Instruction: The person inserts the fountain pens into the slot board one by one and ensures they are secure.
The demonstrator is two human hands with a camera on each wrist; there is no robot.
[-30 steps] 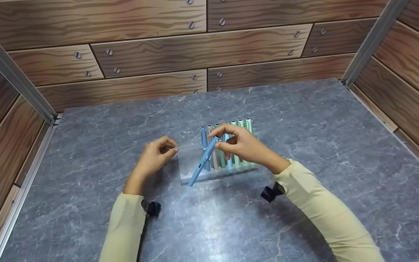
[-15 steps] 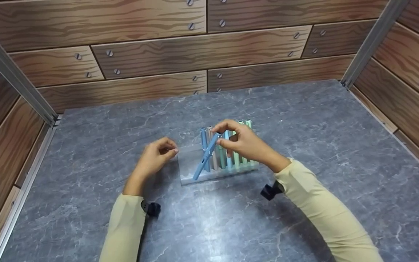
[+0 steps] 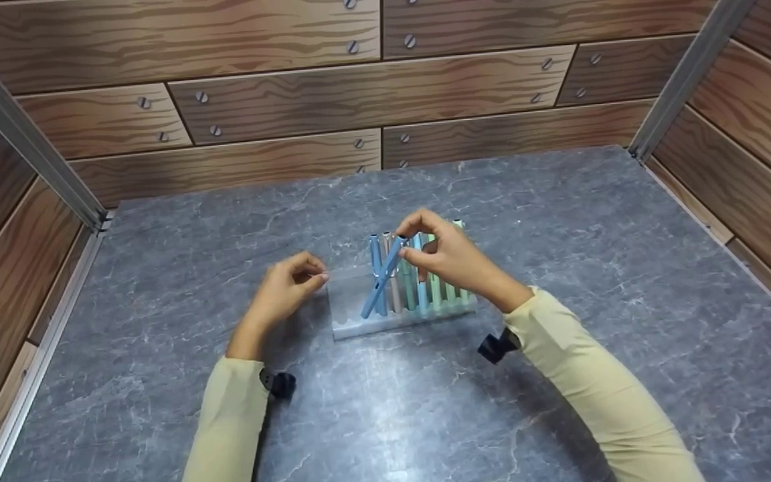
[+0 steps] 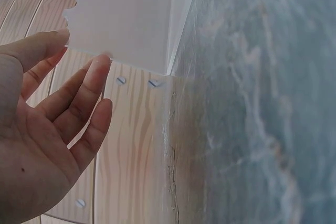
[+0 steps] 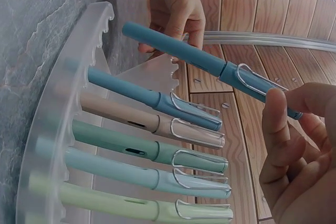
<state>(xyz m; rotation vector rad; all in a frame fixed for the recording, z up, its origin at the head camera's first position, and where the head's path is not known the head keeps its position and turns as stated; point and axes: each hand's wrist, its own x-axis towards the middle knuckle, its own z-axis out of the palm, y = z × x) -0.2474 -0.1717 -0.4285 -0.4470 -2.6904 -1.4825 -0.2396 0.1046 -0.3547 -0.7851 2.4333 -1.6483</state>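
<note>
My right hand pinches a blue fountain pen by its capped end, between thumb and fingers. The pen slants over a clear plastic pen stand, its barrel end pointing down toward the stand's front ledge. My left hand pinches the stand's upper left corner; in the left wrist view its thumb and fingertips meet the notched edge. Lying in the stand's notches are another blue pen, a beige pen, a dark green pen, a light blue pen and several light green pens.
The stand rests on a grey marbled table. Wood-patterned walls enclose the back and both sides, with metal posts at the corners. Notches to the left of the racked blue pen hold no pens.
My right hand has moved slightly up and away, bringing the blue pen's lower end from in front of the stand back over its ledge. The left hand has stayed put.
</note>
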